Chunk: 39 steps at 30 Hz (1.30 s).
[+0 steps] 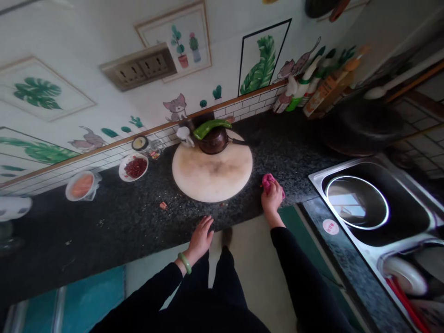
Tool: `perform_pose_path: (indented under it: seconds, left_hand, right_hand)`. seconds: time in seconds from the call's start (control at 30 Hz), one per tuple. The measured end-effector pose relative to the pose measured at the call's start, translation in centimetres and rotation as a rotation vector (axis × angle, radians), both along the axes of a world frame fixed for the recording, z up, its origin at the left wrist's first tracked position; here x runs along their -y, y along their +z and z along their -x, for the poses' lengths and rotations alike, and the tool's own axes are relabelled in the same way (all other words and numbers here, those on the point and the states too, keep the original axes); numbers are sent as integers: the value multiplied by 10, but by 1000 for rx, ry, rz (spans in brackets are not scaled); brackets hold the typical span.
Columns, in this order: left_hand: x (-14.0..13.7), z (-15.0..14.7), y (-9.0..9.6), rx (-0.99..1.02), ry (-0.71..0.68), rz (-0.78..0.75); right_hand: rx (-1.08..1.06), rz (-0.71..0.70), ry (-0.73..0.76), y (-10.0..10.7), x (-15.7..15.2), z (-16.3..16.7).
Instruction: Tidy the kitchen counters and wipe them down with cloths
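At the counter's front edge my right hand [272,200] presses a bunched pink cloth [268,181] onto the dark speckled countertop [239,210], with its fingers closed over it. My left hand [201,237] holds nothing; its fingers are stretched out at the edge, and a green bangle [185,263] circles its wrist. Between and beyond the hands lies a round, stained cutting board [211,178]. A small dark pot [213,141] stands at the board's back with a long green pepper [210,128] across its top. Small scraps [163,205] lie left of the board.
To the left stand a bowl of dark red bits [135,167], a glass jar [152,149] and a wrapped bowl [82,186]. A white cup [185,137] touches the pot's left side. A steel sink [373,203] is at right, with spray bottles [300,90] behind.
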<state>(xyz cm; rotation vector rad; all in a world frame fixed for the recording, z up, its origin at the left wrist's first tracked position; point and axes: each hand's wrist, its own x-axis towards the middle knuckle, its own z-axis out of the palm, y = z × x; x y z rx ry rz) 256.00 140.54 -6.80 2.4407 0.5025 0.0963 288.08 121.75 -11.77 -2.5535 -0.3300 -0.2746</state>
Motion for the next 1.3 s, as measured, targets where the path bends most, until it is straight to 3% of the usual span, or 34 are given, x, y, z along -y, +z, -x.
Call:
perform_pose_path:
  seconds: [0.1,0.17,0.27,0.43,0.53,0.7,0.77,0.87,0.97,1.03,1.17,1.3]
  left_hand:
    - [-5,6,0,19,29,11]
    - [-10,10,-1,23,67,27]
    - [-16,13,-5,25,128,64]
    - [-26,19,-8,59,169,127]
    - [-37,30,-6,39,181,160]
    - [-72,71,4,9,215,169]
    - [-90,93,9,28,229,157]
    - [-118,126,12,71,262,151]
    - [-145,154,7,77,316,159]
    - [-159,168,-1,69,359,162]
    - [-178,192,-21,71,433,145]
    - [-186,209,-33,65,445,119]
  right_hand:
    - [-23,1,71,4,-11,3]
    - [-38,6,140,6,-20,24]
    - [-61,8,212,11,-38,79]
    - [-80,-33,187,14,-74,176]
    - [-90,-76,177,10,-113,226]
    - [-179,-180,274,2,-204,290]
    - [-153,-242,263,0,-222,296]
    - [-15,-274,254,-6,-209,287]
    - [72,-167,270,-15,-182,277]
    - [78,-104,251,-20,-179,277]
    - [68,-76,82,-21,-221,291]
    - [-26,-112,108,-20,-269,301]
